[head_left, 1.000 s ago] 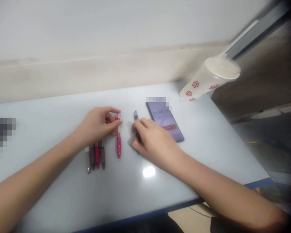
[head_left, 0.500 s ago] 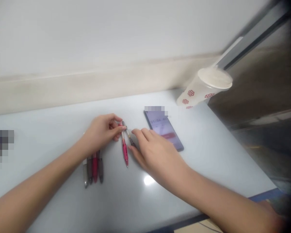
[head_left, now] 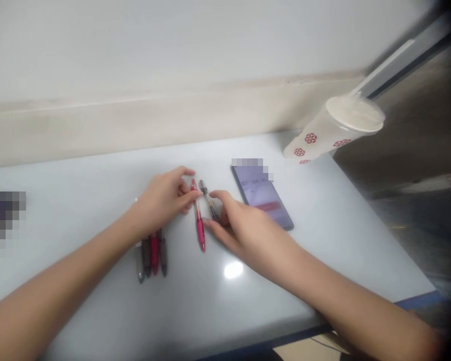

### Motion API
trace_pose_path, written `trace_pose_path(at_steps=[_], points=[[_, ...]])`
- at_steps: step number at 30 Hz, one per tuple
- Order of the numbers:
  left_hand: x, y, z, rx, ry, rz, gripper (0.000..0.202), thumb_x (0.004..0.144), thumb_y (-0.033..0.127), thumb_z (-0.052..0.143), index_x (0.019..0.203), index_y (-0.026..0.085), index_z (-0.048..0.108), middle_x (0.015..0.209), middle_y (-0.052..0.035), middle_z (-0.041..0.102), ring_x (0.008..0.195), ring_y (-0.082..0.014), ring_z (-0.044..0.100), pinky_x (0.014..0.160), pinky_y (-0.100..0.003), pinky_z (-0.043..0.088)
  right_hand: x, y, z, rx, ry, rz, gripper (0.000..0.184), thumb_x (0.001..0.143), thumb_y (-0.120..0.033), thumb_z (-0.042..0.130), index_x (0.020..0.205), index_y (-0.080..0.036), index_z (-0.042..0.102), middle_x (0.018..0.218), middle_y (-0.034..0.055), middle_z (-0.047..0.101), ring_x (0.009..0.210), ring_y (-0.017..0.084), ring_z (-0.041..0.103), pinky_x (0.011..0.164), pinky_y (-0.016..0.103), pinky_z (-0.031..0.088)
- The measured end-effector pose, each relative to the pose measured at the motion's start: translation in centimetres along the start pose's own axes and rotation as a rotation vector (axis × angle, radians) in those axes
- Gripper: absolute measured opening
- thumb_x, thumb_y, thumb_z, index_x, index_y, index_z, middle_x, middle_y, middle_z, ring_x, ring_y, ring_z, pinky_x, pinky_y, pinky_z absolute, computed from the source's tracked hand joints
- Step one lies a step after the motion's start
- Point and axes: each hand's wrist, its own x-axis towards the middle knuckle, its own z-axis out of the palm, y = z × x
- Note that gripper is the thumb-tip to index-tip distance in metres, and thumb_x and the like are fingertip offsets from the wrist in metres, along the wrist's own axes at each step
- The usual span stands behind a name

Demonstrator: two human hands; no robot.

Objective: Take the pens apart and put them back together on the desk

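Note:
My left hand is over the table, its index finger lifted apart beyond the top of a red pen. Its thumb overlaps the pen's clear upper barrel; the other fingers curl beside it. Right of that pen lies a black pen with a clear barrel, nearly parallel. My right hand curves around the black pen's lower end, thumb and index finger apart, partly hiding the grip. Whether it touches the pen I cannot tell. Under my left wrist, several pens lie side by side, one red and others dark or clear, upper parts hidden.
A phone with a lit screen lies behind my right hand. At the back right stands a lidded paper cup with red patterns. A wall borders the white table. A dark pixelated object is at the left edge.
My left index finger has moved off the top of the red pen. The red and black pens now lie farther apart at their upper ends. The view has shifted slightly.

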Motion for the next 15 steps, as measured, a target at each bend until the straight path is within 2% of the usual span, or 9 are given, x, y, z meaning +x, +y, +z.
trace_pose_path(at_steps=[3, 6, 10, 15], points=[[-0.1, 0.2, 0.0, 0.047, -0.01, 0.021, 0.052, 0.096, 0.038, 0.064, 0.146, 0.024, 0.06, 0.078, 0.0014, 0.075, 0.075, -0.021, 0.07, 0.071, -0.034, 0.051, 0.1, 0.2, 0.1, 0.005, -0.016, 0.007, 0.03, 0.104, -0.03, 0.057, 0.131, -0.017, 0.054, 0.087, 0.0043, 0.073, 0.061, 0.018, 0.064, 0.053, 0.027, 0.031], [-0.1, 0.5, 0.1, 0.102, -0.019, 0.02, 0.043, 0.097, 0.037, 0.06, 0.137, 0.023, 0.069, 0.087, -0.0014, 0.076, 0.082, -0.0222, 0.071, 0.074, -0.035, 0.052, 0.2, 0.3, 0.2, 0.003, -0.026, 0.004, 0.027, 0.103, -0.028, 0.057, 0.128, -0.017, 0.054, 0.087, 0.0041, 0.072, 0.065, 0.019, 0.066, 0.054, 0.027, 0.031], [0.0, 0.6, 0.5, 0.093, 0.005, 0.017, 0.035, 0.097, 0.037, 0.06, 0.126, 0.023, 0.074, 0.085, -0.0015, 0.075, 0.079, -0.0221, 0.069, 0.072, -0.035, 0.051, 0.3, 0.3, 0.3, -0.006, -0.05, 0.003, 0.014, 0.106, -0.028, 0.054, 0.114, -0.017, 0.056, 0.09, 0.0067, 0.073, 0.071, 0.02, 0.067, 0.057, 0.028, 0.034], [0.2, 0.3, 1.0, 0.031, 0.074, 0.003, 0.029, 0.094, 0.035, 0.064, 0.114, 0.019, 0.076, 0.082, -0.0028, 0.074, 0.076, -0.0213, 0.067, 0.074, -0.036, 0.051, 0.4, 0.4, 0.4, 0.007, -0.066, 0.008, 0.016, 0.107, -0.028, 0.052, 0.117, -0.016, 0.055, 0.091, 0.0072, 0.073, 0.073, 0.021, 0.067, 0.058, 0.028, 0.035]])
